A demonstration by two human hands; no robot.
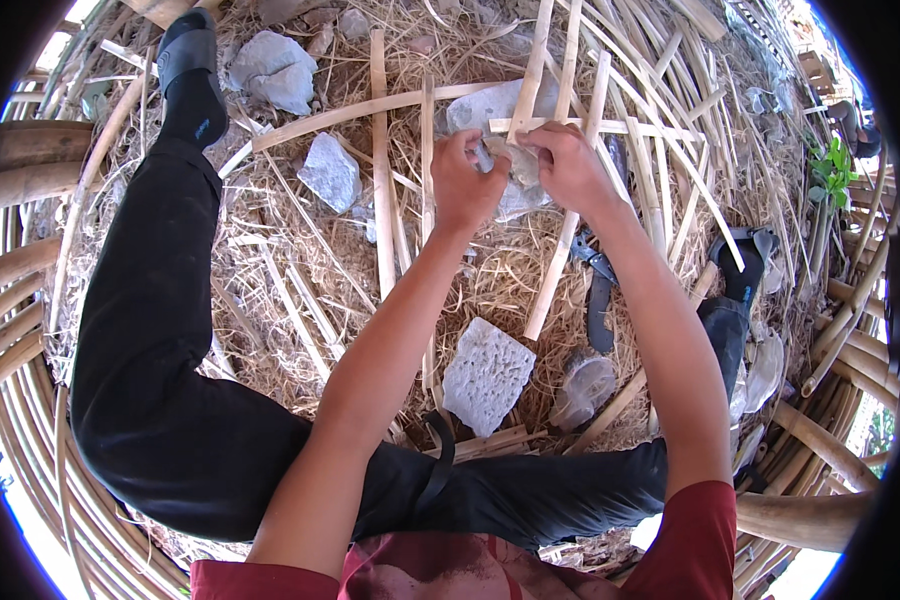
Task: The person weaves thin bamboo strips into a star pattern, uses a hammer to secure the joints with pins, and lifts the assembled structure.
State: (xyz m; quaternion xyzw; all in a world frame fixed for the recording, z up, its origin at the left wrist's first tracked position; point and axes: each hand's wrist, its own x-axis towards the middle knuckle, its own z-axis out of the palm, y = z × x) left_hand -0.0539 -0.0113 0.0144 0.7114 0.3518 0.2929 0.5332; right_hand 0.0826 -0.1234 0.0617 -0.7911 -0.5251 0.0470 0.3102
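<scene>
My left hand (464, 184) is closed, thumb and fingers curled round a small grey piece (484, 156) whose kind I cannot make out. Just to its right, my right hand (576, 172) pinches at the crossing of a long bamboo strip (532, 70) and a short crosswise strip (650, 131). Both hands are above a pale flat stone (515, 100). A dark tool with a black curved handle (599, 312) lies below my right hand, partly beside the forearm. Another bamboo strip (553, 275) runs down between my forearms.
A pitted grey block (487, 376) and a rounded stone (584, 388) lie between my legs. More stones (330, 172) are at the left. Loose bamboo strips (381, 160) and dry shavings cover the ground. Bamboo poles (20, 270) curve along both sides. A person's foot (860, 135) shows far right.
</scene>
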